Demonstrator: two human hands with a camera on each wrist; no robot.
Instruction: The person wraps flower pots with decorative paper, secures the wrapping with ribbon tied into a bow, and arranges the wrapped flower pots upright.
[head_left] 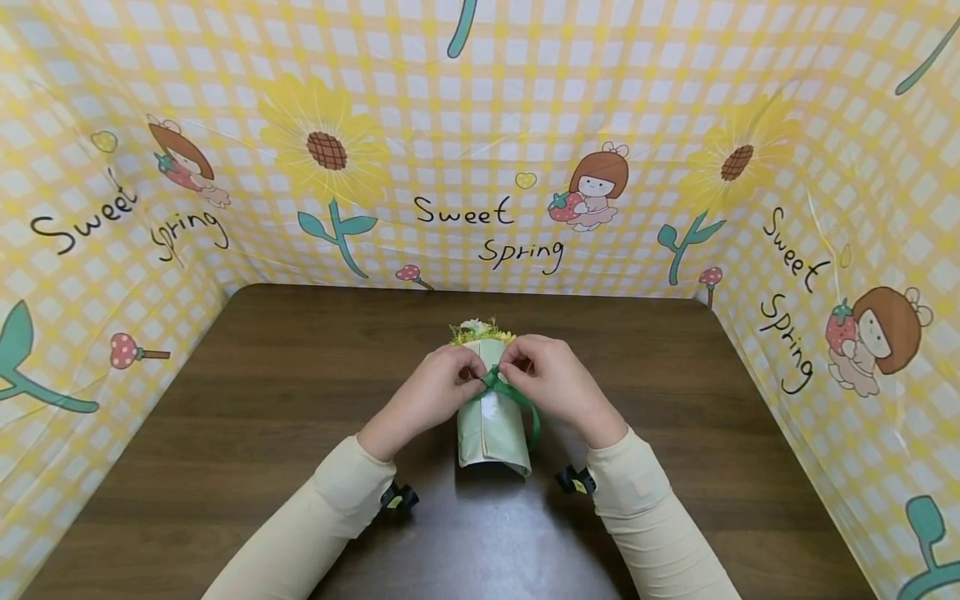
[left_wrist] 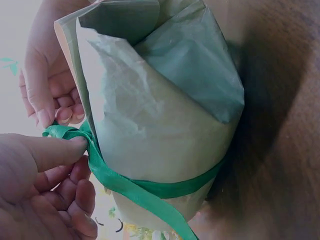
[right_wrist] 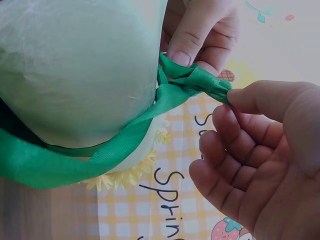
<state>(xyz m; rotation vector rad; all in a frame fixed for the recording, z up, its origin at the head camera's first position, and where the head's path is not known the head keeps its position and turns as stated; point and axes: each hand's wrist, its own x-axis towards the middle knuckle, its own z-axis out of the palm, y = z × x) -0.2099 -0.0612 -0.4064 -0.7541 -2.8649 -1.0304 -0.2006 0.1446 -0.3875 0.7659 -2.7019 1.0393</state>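
Observation:
A bouquet wrapped in pale green paper (head_left: 491,433) lies on the table, its white and yellow flowers (head_left: 480,331) pointing away from me. Green ribbon (left_wrist: 130,187) circles the wrap and gathers in a knot or loop on top. My left hand (head_left: 448,379) pinches the ribbon between thumb and forefinger at the left of this gather. From the other side my right hand (head_left: 551,379) pinches a folded piece of it, seen close in the right wrist view between thumb and forefinger (right_wrist: 260,150). A loose ribbon tail hangs down the bouquet's right side.
The dark wooden table (head_left: 337,350) spreads around the bouquet. Behind and at both sides stands a yellow checked cloth (head_left: 465,125) printed with flowers, girls and lettering. Small black devices (head_left: 399,498) sit at both wrists, below the cream sleeves.

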